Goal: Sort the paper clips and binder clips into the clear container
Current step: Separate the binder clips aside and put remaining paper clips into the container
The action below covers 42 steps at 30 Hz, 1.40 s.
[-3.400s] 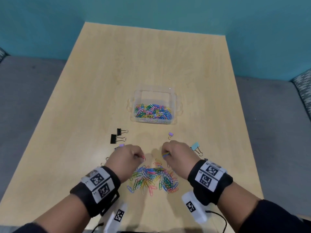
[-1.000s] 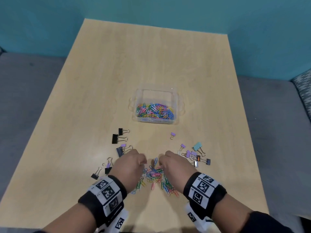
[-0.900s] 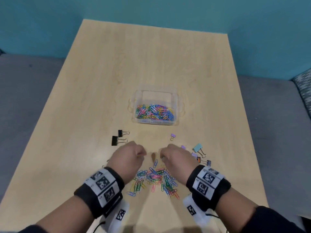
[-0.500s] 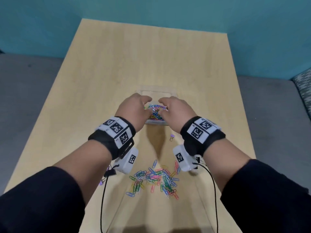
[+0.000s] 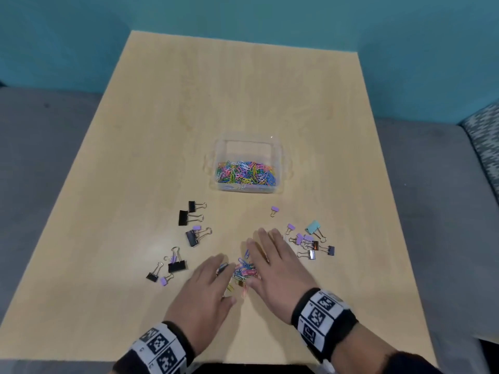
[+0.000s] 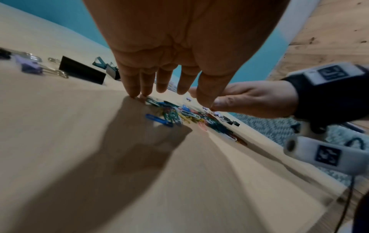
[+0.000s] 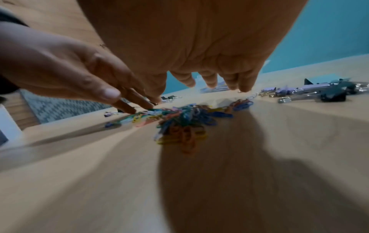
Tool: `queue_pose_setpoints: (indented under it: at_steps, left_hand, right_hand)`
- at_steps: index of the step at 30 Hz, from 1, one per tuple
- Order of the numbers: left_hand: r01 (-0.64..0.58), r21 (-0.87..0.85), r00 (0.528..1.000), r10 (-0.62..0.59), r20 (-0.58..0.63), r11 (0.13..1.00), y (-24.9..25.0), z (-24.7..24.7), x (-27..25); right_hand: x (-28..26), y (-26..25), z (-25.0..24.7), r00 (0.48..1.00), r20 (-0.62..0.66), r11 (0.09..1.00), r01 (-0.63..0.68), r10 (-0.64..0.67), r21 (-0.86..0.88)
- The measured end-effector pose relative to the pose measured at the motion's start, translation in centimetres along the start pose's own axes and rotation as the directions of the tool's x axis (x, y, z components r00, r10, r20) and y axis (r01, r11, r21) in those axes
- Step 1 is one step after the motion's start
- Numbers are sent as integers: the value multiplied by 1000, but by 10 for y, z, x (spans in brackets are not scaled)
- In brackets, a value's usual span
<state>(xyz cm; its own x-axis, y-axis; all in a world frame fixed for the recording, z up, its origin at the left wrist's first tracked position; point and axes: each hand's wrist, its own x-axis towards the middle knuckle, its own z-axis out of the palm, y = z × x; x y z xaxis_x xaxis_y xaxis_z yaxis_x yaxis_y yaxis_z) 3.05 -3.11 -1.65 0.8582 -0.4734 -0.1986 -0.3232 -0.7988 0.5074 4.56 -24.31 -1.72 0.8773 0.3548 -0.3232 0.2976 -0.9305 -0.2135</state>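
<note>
Half a second ago both my hands were up over the box (image 5: 280,160) in the middle of the frame, letting go of a load of paper clips; now they are back down in the lower centre, over what is left of the loose pile (image 5: 244,268) on the worktop (image 5: 162,103). My left hand (image 5: 205,292) is spread with straight fingers, its fingertips (image 6: 132,93) touching the wood at the pile's left edge. My right hand (image 5: 272,271) is spread too, fingers (image 7: 244,85) reaching down over the far side of the heap, and neither hand holds anything. The box now carries a thick bed of coloured paper clips, and the heap between my hands looks smaller than it was a second ago. I judge another scoop or two would finish it. The binder clips are untouched: black ones (image 5: 186,217) sit left of centre, and a purple and teal cluster (image 5: 307,240) lies just right of my right hand. Those will need picking up next.
</note>
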Motion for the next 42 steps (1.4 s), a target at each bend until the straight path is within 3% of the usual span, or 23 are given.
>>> queue_pose_setpoints:
  at_steps: [5, 9, 14, 23, 34, 42]
  left_hand:
    - [-41, 111, 998, 46, -44, 993, -2, 2, 1]
    - [8, 141, 999, -3, -31, 990, -8, 1, 1]
    - [48, 220, 997, -60, 46, 974, -10, 9, -2]
    - [-23, 295, 997, 0, 78, 955, -3, 24, 15]
    - [-81, 349, 997, 78, 24, 933, 5, 14, 28]
    - [-113, 364, 991, 80, 104, 924, 9, 1, 43]
  right_hand:
    - [5, 3, 5, 999, 31, 1000, 16, -15, -25]
    - [-21, -5, 2, 995, -68, 997, 72, -69, 37]
    - [-44, -6, 11, 998, -23, 998, -53, 54, 31]
    - [-17, -19, 20, 999, -41, 999, 14, -12, 38]
    - [-8, -16, 3, 990, -88, 984, 99, -113, -150]
    - [0, -12, -13, 993, -7, 986, 119, -120, -117]
